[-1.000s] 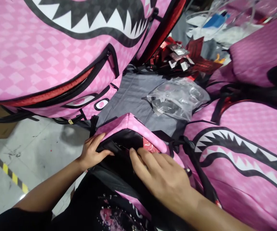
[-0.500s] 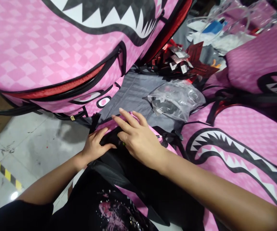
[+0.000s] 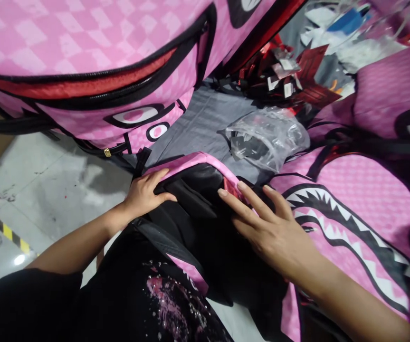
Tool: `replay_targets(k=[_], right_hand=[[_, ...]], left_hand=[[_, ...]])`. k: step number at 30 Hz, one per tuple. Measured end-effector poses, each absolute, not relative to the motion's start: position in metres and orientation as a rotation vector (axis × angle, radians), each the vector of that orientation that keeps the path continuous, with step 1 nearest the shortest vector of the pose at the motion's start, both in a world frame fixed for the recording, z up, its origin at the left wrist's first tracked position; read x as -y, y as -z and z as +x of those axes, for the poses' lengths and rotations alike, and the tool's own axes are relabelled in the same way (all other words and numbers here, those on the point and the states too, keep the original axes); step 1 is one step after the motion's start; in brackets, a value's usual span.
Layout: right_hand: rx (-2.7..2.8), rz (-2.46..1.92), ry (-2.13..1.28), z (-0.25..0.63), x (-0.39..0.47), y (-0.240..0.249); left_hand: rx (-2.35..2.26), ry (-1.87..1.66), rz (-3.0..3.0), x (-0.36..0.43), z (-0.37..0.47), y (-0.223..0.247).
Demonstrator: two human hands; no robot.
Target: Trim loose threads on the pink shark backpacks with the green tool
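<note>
A pink and black backpack lies in front of my body, its black side turned up and a pink edge curving along the far side. My left hand grips its left end, with the fingers over the pink edge and the thumb on the black side. My right hand rests at the right part of the edge, fingers apart, beside a small patch of red. Under the right palm the bag is hidden.
A large pink checkered bag with a red-lined zip fills the upper left. A clear plastic bag, red tags and a shark-mouth backpack lie on the grey cloth. Striped tape marks the floor.
My right hand has moved right along the bag's edge, uncovering the black middle and a red patch. My left hand keeps its hold at the left end. The view has shifted slightly.
</note>
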State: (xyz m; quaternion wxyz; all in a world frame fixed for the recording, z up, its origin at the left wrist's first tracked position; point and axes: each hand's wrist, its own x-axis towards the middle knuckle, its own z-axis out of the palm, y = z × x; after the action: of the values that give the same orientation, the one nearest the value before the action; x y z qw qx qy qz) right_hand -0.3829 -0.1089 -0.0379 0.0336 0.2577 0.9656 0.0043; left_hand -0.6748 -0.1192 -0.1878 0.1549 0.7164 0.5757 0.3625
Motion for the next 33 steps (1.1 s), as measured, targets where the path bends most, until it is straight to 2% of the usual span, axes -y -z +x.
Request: replay_targets(k=[14, 18, 21, 24, 27, 30, 33], right_hand=[[-2.958, 0.757, -0.110, -0.385, 0.096, 0.049], [-3.007, 0.870, -0.194, -0.410, 0.094, 0.046], [-3.080, 1.126, -0.179, -0.406, 0.096, 0.042], [-2.966, 1.773, 0.023, -0.369, 0.117, 0.031], [-2.584, 2.294, 0.437, -0.319, 0.152, 0.019], [-2.391, 2.458, 0.723, -0.289, 0.190, 0.013], [-2.404, 2.295, 1.137, -0.296, 0.225, 0.015]], left_hand=[[-1.631, -0.963, 1.944, 0.116, -0.669, 0.182], [-1.645, -0.792, 1.794, 0.110, -0.672, 0.166], [-1.576, -0.614, 1.714, 0.098, -0.676, 0.156], [-1.479, -0.551, 1.690, 0.091, -0.677, 0.149], [-1.555, -0.578, 1.688, 0.099, -0.676, 0.143], [-1.634, -0.699, 1.685, 0.120, -0.681, 0.123], [-1.788, -0.872, 1.763, 0.148, -0.695, 0.079]])
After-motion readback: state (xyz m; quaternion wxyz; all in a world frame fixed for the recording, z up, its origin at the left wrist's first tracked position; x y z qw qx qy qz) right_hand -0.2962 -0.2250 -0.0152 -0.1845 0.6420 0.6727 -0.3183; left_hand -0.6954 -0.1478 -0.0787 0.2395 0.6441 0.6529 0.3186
